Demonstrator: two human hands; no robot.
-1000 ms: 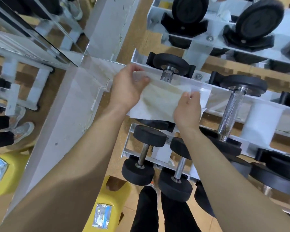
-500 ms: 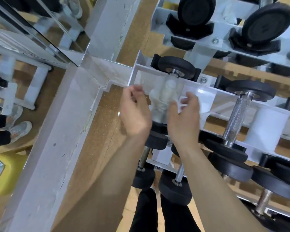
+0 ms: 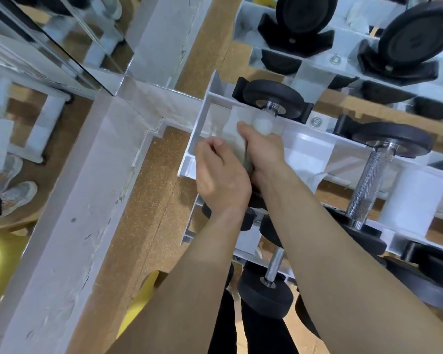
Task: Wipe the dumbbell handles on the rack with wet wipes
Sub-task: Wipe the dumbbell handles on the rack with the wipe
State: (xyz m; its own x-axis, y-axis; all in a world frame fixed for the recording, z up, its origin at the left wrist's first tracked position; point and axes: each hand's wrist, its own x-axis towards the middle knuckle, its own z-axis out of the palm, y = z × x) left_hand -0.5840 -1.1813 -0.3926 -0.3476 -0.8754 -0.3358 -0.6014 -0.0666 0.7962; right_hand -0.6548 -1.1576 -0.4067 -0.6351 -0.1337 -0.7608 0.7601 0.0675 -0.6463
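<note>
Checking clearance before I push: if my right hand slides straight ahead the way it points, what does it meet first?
Probably the black dumbbell head, just past the wet wipe your right hand grips; depth is hard to judge.

Speckled brown cork-like floor fills the centre and runs up toward 12 o'clock. A white painted ledge, its paint cracked, crosses from 7 o'clock to 11 o'clock. Mirror panels stand at 10 o'clock. A yellow container sits at 8 o'clock, and another yellow object near 6 o'clock.
</note>
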